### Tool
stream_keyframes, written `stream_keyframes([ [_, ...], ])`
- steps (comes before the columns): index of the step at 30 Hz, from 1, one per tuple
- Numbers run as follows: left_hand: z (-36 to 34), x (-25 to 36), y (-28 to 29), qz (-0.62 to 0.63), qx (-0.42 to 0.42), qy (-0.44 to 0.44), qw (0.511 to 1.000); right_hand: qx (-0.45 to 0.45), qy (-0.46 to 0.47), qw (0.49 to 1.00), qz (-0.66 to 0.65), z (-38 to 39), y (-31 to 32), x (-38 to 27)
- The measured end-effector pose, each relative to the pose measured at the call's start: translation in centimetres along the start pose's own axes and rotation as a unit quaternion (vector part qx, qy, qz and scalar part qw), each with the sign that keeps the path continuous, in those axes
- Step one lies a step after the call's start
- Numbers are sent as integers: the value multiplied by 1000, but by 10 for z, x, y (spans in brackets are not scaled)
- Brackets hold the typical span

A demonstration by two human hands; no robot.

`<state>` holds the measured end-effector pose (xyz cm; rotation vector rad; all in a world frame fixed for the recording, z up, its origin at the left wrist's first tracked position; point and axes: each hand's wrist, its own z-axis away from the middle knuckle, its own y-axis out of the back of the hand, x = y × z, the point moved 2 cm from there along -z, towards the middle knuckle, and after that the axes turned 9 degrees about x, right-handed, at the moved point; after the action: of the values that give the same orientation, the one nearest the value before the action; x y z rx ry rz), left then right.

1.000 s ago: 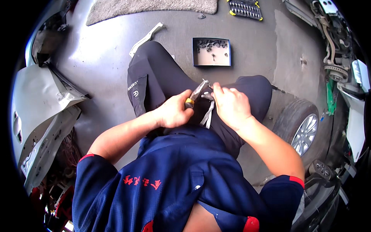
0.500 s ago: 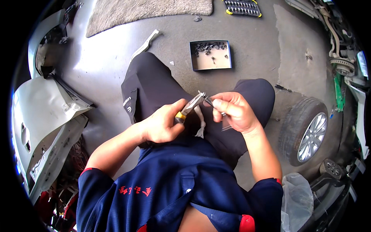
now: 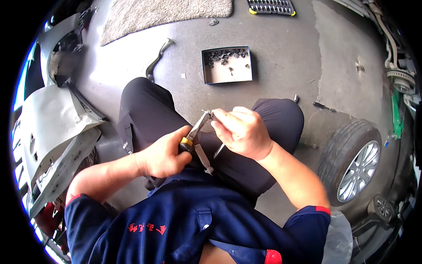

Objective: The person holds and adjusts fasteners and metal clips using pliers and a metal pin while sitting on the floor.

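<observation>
My left hand (image 3: pixel 165 154) is wrapped round a pair of pliers (image 3: pixel 196 129) with yellow and black grips. Their jaws point up and away, closed on a small dark piece (image 3: pixel 210 115) over my lap. My right hand (image 3: pixel 242 132) pinches at that same spot, knuckles up, thumb and fingers closed. A slim metal strip (image 3: pixel 219 150) sticks out below its fingers; what else the fingers hold is hidden. Beyond my knees a shallow open box (image 3: pixel 239 75) stands on the floor, with several small black clips (image 3: pixel 226 56) mostly along its far side.
A grey-white car panel (image 3: pixel 52 136) stands at the left. To the right are a wheel (image 3: pixel 351 163) and a brake disc (image 3: pixel 401 82). A bit set (image 3: pixel 272 7) and a mat (image 3: pixel 162 17) lie at the far side. A curved strip (image 3: pixel 158 59) is by my left knee.
My right hand has turned knuckles-up and come in against the plier tips. Both hands and the pliers sit further left and slightly lower in view, partly because the whole view has shifted.
</observation>
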<state>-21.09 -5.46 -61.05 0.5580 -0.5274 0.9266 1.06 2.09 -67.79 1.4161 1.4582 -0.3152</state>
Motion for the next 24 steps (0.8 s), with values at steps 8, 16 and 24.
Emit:
stream_keyframes([
  [8,-1,59,9,63,14,219,974,-124,-263,936,-201,-28,13,24],
  [16,21,115,22,-230,67,-26,971,-16,-381,723,-577,-18,46,-5],
  [24,-20,92,54,-338,11,-151,929,-127,-374,606,-690,-15,8,15],
])
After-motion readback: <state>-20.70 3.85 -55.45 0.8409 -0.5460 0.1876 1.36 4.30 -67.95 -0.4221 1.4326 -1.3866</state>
